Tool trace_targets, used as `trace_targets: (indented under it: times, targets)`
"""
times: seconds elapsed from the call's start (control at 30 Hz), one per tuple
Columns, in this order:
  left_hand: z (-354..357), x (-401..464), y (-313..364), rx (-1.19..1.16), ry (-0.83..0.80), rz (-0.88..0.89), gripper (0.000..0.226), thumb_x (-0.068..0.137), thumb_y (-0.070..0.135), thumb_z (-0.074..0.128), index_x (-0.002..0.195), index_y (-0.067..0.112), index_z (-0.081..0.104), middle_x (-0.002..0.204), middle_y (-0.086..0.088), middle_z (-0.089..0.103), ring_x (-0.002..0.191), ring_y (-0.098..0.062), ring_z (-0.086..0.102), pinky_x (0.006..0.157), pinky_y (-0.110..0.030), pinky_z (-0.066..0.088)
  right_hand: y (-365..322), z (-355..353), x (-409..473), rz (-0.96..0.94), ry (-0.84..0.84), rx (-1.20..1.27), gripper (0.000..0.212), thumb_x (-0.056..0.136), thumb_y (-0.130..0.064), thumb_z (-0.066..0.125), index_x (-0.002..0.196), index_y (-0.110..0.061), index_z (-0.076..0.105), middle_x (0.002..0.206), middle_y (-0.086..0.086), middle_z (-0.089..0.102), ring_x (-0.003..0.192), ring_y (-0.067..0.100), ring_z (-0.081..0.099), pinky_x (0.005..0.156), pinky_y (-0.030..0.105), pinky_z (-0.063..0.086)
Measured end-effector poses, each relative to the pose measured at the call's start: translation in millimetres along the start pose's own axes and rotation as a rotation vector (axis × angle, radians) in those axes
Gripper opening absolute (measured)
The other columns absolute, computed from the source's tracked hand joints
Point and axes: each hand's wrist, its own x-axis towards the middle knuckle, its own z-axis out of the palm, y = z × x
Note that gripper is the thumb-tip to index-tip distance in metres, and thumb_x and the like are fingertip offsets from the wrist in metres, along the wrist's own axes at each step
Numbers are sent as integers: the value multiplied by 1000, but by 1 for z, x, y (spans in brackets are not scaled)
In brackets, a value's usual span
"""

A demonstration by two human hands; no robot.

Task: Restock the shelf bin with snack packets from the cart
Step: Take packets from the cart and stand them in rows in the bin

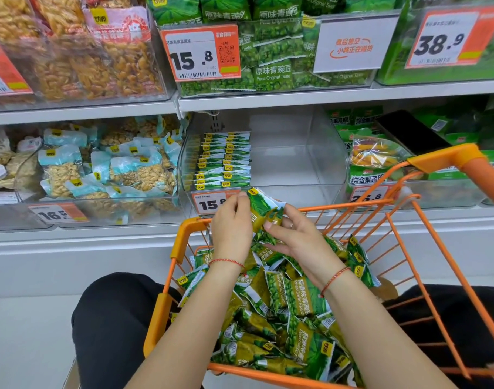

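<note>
A clear shelf bin on the lower shelf holds two neat rows of green pea packets against its left side; its right part is bare. Below it, the orange cart is heaped with loose green and gold garlic pea packets. Above the cart's far rim, both hands hold a small bunch of these packets. My left hand grips the bunch from the left, and my right hand closes on it from the right and below.
The neighbouring bin at left holds pale blue peanut packs; the bin at right holds mixed vegetable crisp bags. The upper shelf carries more pea packets and price cards. The cart handle rises at right. My knees flank the cart.
</note>
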Motion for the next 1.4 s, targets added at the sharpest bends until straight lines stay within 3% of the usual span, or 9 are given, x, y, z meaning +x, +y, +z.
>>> trace_targets:
  times: [0.17, 0.33, 0.6, 0.7, 0.8, 0.93, 1.03, 1.2, 1.4]
  targets:
    - [6, -1, 6, -97, 62, -81, 42, 102, 22, 35, 60, 15, 35, 59, 1, 35, 56, -13, 32, 48, -26, 20, 6, 2, 5, -44, 31, 29, 33, 80, -24, 67, 92, -23, 36, 79, -16, 33, 85, -1, 45, 89, 27, 44]
    - [11, -7, 16, -257, 61, -146, 39, 103, 22, 33, 64, 27, 40, 67, 11, 41, 63, -1, 39, 61, -22, 31, 7, 4, 0, -236, 74, -46, 18, 89, -5, 61, 89, -17, 48, 68, -22, 60, 64, -13, 54, 61, 4, 41]
    - [6, 9, 15, -335, 32, -171, 38, 102, 24, 36, 66, 16, 46, 71, 0, 49, 74, -20, 46, 68, -33, 35, 4, 12, 27, -162, 138, 6, 14, 88, -14, 63, 100, -15, 56, 86, -6, 66, 77, 5, 62, 67, 16, 49]
    - [2, 21, 23, -462, -74, -222, 31, 103, 31, 36, 96, 16, 62, 98, 5, 58, 96, -13, 51, 86, -28, 38, -8, 12, 52, -98, 199, -67, 16, 86, -26, 64, 99, -18, 57, 97, 5, 68, 89, 18, 63, 86, 37, 53]
    - [0, 39, 26, -498, -102, -215, 36, 104, 24, 35, 135, 12, 49, 112, 11, 42, 106, 0, 39, 90, -17, 28, -26, 12, 72, -54, 101, -146, 27, 86, -27, 67, 107, -16, 57, 105, 3, 70, 91, 13, 65, 89, 40, 52]
    - [-5, 66, 26, -495, -161, -253, 31, 103, 21, 37, 79, 23, 56, 81, 15, 53, 64, 13, 51, 59, 0, 39, -38, 6, 100, 30, 12, -141, 39, 80, -21, 73, 115, -14, 57, 108, 4, 70, 98, 16, 67, 92, 36, 52]
    - [-9, 81, 23, -493, -258, -268, 24, 101, 23, 44, 115, 16, 61, 119, 3, 62, 112, -8, 56, 101, -22, 42, -42, -1, 123, 48, 63, -252, 42, 78, -19, 74, 116, -12, 58, 112, 9, 69, 102, 21, 66, 93, 44, 52]
    - [-31, 107, -2, -156, -193, 188, 22, 98, 21, 49, 116, 22, 62, 107, 15, 58, 90, 9, 51, 80, -4, 41, -51, -32, 172, 34, 236, -266, 22, 81, -10, 68, 101, -12, 57, 95, 9, 64, 88, 19, 62, 86, 40, 53]
    - [-50, 139, -49, 334, 212, 566, 23, 91, 10, 48, 103, 12, 67, 102, -3, 64, 102, -24, 53, 93, -24, 29, -33, -62, 234, 98, 336, -604, 35, 81, -20, 70, 112, -12, 57, 100, 7, 60, 92, 19, 56, 73, 28, 43]
